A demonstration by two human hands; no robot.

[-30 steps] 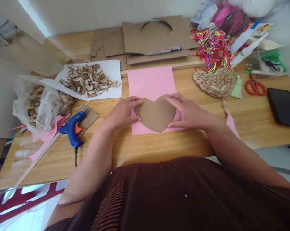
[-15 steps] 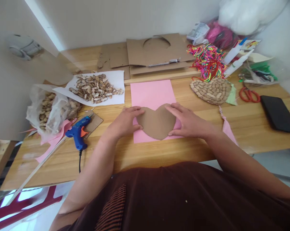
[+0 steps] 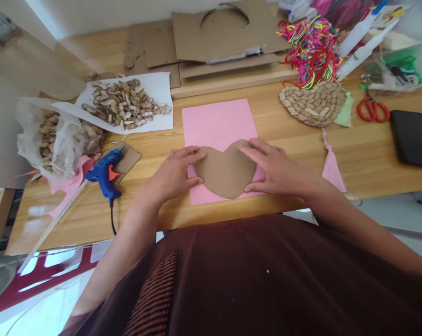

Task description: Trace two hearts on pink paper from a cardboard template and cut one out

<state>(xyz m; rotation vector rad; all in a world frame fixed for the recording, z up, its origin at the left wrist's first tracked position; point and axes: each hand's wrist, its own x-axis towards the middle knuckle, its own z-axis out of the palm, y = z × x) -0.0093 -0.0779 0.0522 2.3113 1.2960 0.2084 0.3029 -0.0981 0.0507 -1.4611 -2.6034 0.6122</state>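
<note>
One brown cardboard heart [image 3: 225, 172] lies flat, or v. nearly so, on pink paper [image 3: 218, 119], notch away from the person, tip toward the near edge of the surface [image 3: 284, 133]; can't tell if it's pressed down hard. Prob. v. light & stiffish, w/ a dry, matte face that shouldn't slip much in bare fingers; not fragile as such, but likely to crease if squeezed in from the sides. Best hold = both rounded sides at once, w/ light pressure; tip & notch look the weaker spots, so avoid those. That's roughly how it's held now: left hand [image 3: 174, 172] grasps the left side, fingers on the lobe & thumb lower down; right hand [image 3: 274, 168] does the same opp., fingers over the right lobe, thumb near the tip. The paper looks thin & smooth, so it may slide or ruck if the heart is dragged. Further out, to the right: a peanut-covered heart [image 3: 312, 105] w/ a pink tassel [image 3: 333, 168] below it, then red-handled scissors [image 3: 373, 112]. To the left: a blue glue gun [image 3: 104, 172], plus peanut shells [image 3: 127, 105] heaped on white paper [image 3: 165, 122]. Behind: more cardboard [image 3: 228, 39].
</note>
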